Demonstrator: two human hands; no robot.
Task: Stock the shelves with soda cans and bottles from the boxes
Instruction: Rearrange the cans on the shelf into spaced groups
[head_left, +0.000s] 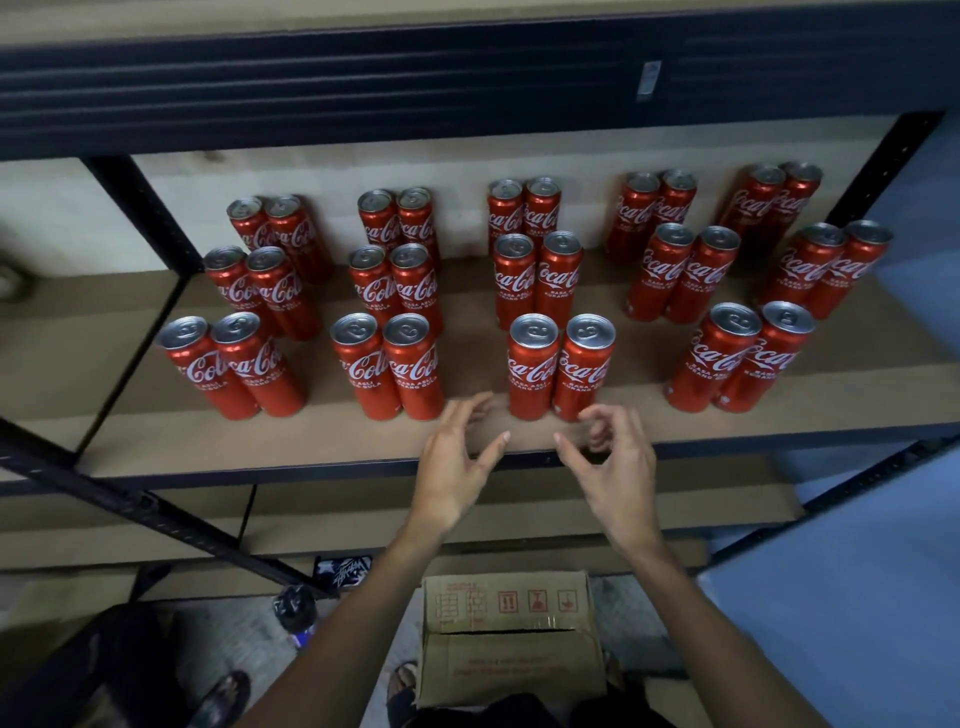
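Red slim cans (535, 364) marked "Coca-Cola" and "RASA ASLI KURANG GULA" stand upright in pairs across the brown shelf board (311, 441), filling the middle of the frame. Cardboard box (511, 649) at lower centre bears red handling symbols (its small print is unreadable); its contents cannot be told. Left hand (457, 467) and right hand (615, 467) hover just before the centre front pair, fingers loosely curved, thumbs parted, holding nothing.

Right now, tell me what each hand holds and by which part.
Nothing is held. The left hand and the right hand are both empty, fingers loosely curved, near the front cans.
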